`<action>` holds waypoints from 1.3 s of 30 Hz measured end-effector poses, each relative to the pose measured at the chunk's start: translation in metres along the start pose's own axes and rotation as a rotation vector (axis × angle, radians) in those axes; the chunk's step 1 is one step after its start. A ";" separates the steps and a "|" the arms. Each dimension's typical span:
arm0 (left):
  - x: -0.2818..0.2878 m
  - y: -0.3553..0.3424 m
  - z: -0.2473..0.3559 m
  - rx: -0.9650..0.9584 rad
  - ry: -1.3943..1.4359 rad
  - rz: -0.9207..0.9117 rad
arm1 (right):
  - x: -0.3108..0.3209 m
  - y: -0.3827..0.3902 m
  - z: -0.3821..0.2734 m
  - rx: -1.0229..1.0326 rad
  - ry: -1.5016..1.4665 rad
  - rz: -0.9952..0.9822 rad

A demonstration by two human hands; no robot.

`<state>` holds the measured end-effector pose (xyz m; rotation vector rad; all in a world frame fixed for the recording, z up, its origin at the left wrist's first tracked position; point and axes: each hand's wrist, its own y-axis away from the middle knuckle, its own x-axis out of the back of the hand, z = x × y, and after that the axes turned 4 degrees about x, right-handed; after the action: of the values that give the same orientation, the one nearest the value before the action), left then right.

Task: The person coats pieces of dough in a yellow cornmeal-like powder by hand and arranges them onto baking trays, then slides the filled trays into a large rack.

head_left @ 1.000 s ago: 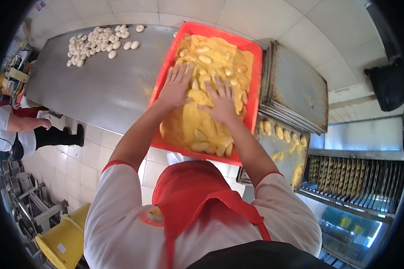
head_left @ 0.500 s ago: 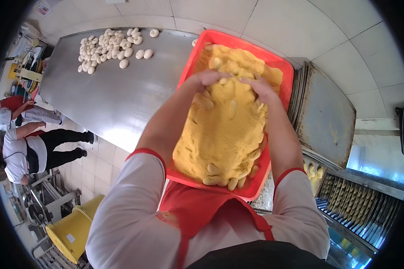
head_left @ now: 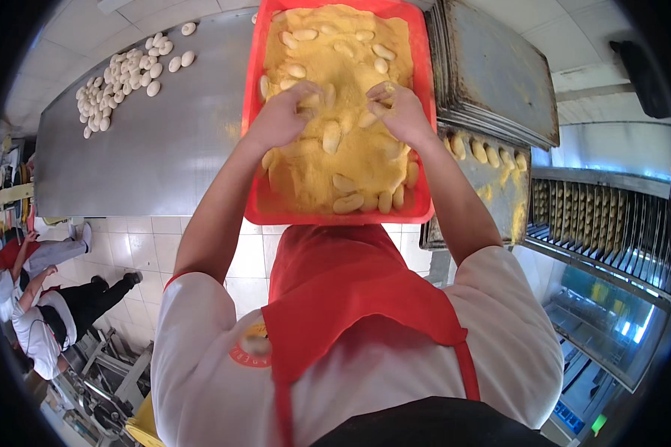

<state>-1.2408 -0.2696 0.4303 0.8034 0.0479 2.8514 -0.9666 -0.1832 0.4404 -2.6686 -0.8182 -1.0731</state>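
A red plastic tray (head_left: 425, 201) holds yellow crumb powder (head_left: 313, 160) with several pale oval dough pieces (head_left: 332, 136) scattered through it. My left hand (head_left: 287, 115) is in the powder toward the tray's left, its fingers bent and closed round something I cannot make out. My right hand (head_left: 395, 112), dusted yellow, is opposite it toward the right side, fingers curled at the powder beside a dough piece; what is in them is hidden.
A steel table (head_left: 142, 179) bears several round white dough pieces (head_left: 123, 78). Stacked baking sheets (head_left: 499, 59) are at right, above a sheet of coated pieces (head_left: 488, 175). A rack (head_left: 596, 216) is farther right. Two co-workers (head_left: 52, 320) are at lower left, by metal machinery (head_left: 112, 372).
My hands have gone from spread flat on the powder to curled in it. More dough pieces show at the tray's far end than half a second ago. The camera's view has shifted.
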 end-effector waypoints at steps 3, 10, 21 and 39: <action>0.000 0.014 0.008 0.187 0.115 0.105 | -0.003 0.029 0.007 -0.043 -0.041 0.105; -0.062 0.018 0.024 0.316 -0.534 0.083 | -0.027 0.056 0.006 0.087 0.443 -0.036; 0.000 0.049 0.026 0.254 0.050 0.324 | -0.037 -0.006 -0.011 0.396 0.413 -0.182; -0.073 0.109 0.008 0.176 1.399 0.262 | 0.003 0.078 0.017 -0.094 -0.259 -0.052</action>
<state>-1.1927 -0.3902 0.4084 -1.3304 0.3786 2.9974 -0.9128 -0.2416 0.4344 -2.9236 -0.9056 -0.8050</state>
